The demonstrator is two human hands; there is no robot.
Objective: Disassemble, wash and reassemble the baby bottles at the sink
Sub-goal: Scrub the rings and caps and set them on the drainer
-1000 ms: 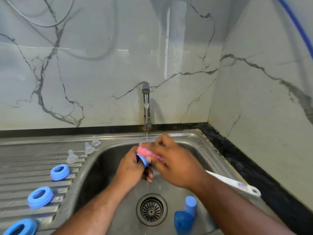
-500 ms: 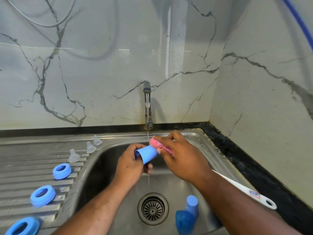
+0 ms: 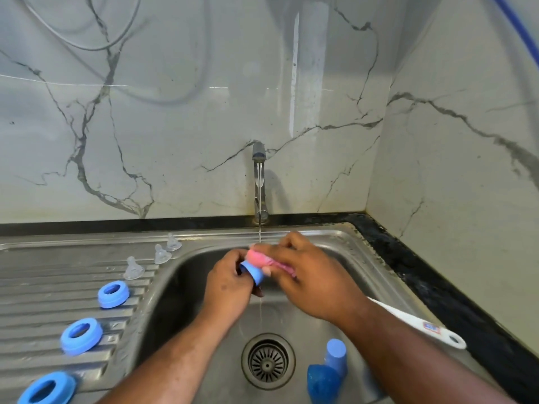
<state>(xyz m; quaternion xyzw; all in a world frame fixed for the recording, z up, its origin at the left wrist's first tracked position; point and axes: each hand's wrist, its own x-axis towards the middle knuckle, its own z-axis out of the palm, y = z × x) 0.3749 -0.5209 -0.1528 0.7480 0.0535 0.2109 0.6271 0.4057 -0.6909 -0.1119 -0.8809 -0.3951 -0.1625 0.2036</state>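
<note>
Over the steel sink [image 3: 344, 240], my left hand [image 3: 227, 287] grips a small blue bottle cap [image 3: 253, 271]. My right hand [image 3: 312, 275] holds the pink head of a bottle brush [image 3: 259, 256] against that cap; the brush's white handle [image 3: 420, 325] sticks out behind my wrist. A thin stream of water falls from the tap [image 3: 259, 158] onto the brush and cap. Three blue screw rings [image 3: 113, 294] [image 3: 81, 336] [image 3: 48, 389] and three clear teats [image 3: 133, 269] [image 3: 162, 254] [image 3: 173, 243] lie on the ribbed drainboard at left.
In the sink bowl, right of the drain [image 3: 268, 361], lie another blue cap [image 3: 336, 357] and a darker blue piece [image 3: 322, 383]. Marble walls close the back and right side; a black counter edge [image 3: 423, 275] runs along the right.
The brush head has moved back over the cap, which now shows less than half a second ago. The handle swung slightly. Both hands stay under the stream.
</note>
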